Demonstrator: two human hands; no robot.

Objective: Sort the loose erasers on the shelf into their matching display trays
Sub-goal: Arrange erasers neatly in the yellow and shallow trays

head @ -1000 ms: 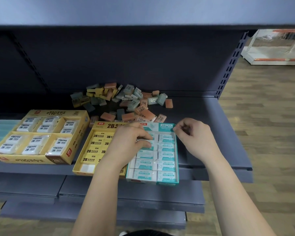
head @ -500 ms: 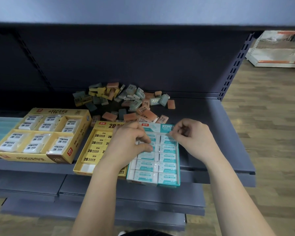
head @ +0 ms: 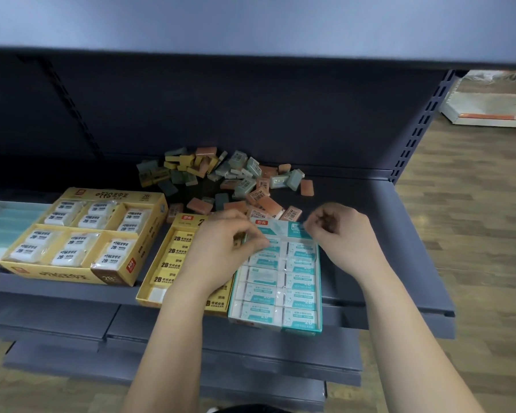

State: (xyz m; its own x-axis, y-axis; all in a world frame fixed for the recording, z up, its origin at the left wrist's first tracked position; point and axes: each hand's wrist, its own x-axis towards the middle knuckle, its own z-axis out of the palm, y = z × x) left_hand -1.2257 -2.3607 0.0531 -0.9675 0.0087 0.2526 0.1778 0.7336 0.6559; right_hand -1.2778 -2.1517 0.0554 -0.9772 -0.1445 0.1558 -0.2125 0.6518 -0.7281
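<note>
Head view: the teal display tray (head: 319, 281) lies with its long axis running front to back on the shelf (head: 399, 239), beside the yellow 2B tray (head: 149, 283). The left hand (head: 221, 254) curls its fingers onto the tray's top-left row. The right hand (head: 343, 236) is bunched at the header card's right corner. Whether either pinches an eraser, I cannot tell. The loose erasers (head: 236, 180) are heaped straight beyond both hands towards the shelf back. The nearest salmon ones are just behind the tray, and the left hand looks slightly closer to the bulk.
</note>
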